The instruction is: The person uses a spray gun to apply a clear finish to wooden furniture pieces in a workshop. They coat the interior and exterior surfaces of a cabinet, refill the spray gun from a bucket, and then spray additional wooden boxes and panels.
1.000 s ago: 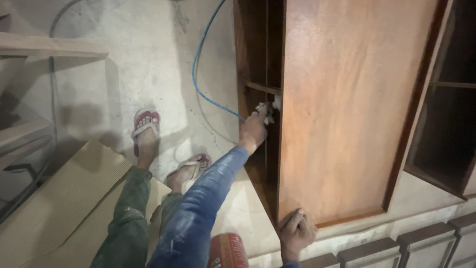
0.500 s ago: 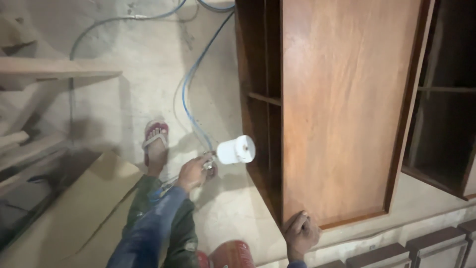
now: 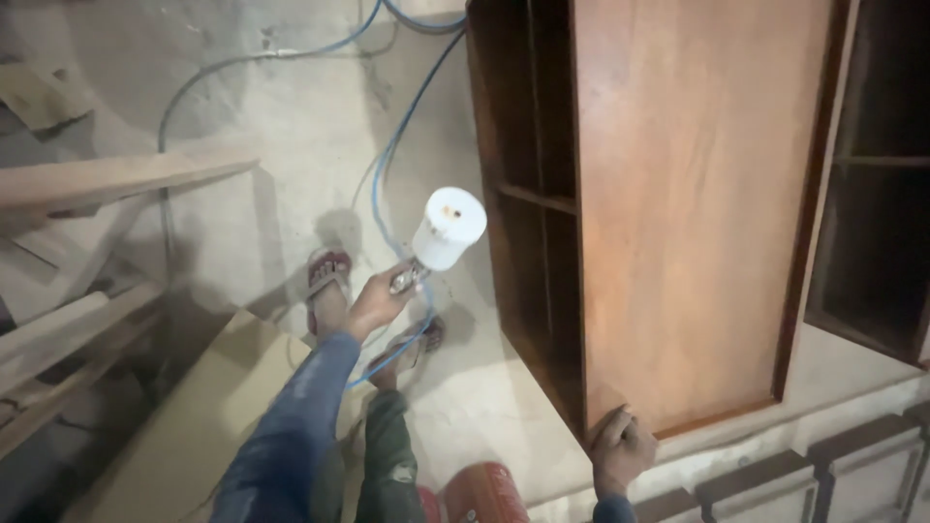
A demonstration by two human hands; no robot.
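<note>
We look down at a workshop floor (image 3: 291, 126) of pale concrete. Our left hand (image 3: 373, 305) is closed around the metal handle of a spray gun (image 3: 431, 242), fingers wrapped about the grip; the gun is held in the air above the floor, just left of the cabinet. Its white cup (image 3: 449, 228) sits on top, tilted toward the cabinet, with the lid on, so we cannot tell what it holds. A blue hose (image 3: 387, 155) runs from the gun's base, loops past our feet and trails away across the floor toward the top of the view.

Our right hand (image 3: 620, 450) grips the lower corner of the wooden cabinet (image 3: 697, 194), fingers curled over the edge of its broad brown panel. The cabinet's open side faces left and shows dark compartments divided by a shelf (image 3: 538, 199); what we see of them holds nothing, though their depths are in shadow. A second set of dark compartments (image 3: 877, 242) shows at the right.

Our feet wear sandals (image 3: 327, 271) and stand near a sheet of cardboard (image 3: 208, 426). Wooden planks (image 3: 107, 179) lie at the left. A red rounded object (image 3: 484, 494) sits at the lower edge, only partly seen.
</note>
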